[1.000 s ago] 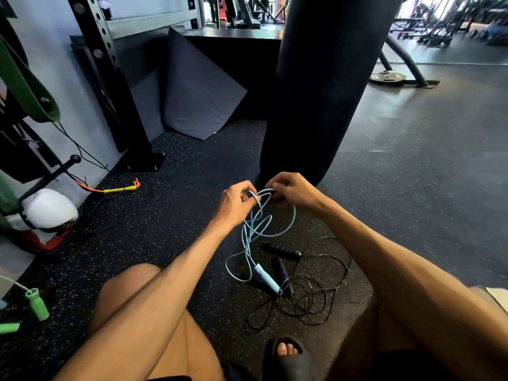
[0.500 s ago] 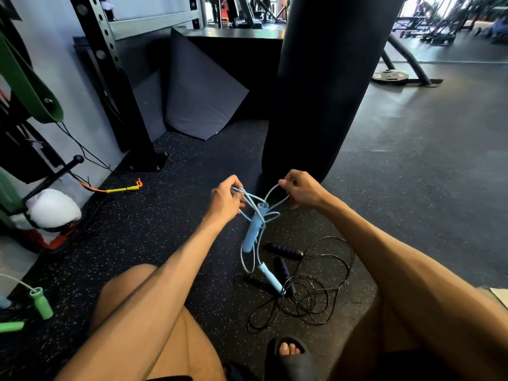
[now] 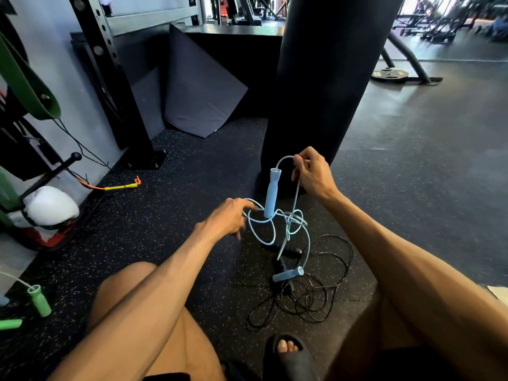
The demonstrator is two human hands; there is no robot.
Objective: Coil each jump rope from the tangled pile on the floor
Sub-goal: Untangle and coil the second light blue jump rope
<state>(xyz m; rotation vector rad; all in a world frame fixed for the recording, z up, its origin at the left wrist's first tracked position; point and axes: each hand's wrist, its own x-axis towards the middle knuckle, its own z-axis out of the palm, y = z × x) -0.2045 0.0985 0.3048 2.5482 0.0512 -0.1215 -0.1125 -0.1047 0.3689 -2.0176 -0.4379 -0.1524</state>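
A light blue jump rope hangs knotted between my hands. My right hand pinches its cord high up, so one blue handle dangles upright below it. My left hand, lower and to the left, hooks its fingers into a loop of the same cord. The other blue handle lies on the floor. Under it a thin black jump rope lies in a loose tangle, its black handles partly covered by the blue cord.
A black punching bag stands right behind my hands. A green-handled rope lies at the far left, a yellow-and-orange one near the black rack post. My knees and a sandalled foot frame the pile.
My right hand has risen and pulled the cord up, lifting one blue handle upright. My left hand has dropped lower and to the left, spreading the loops apart.
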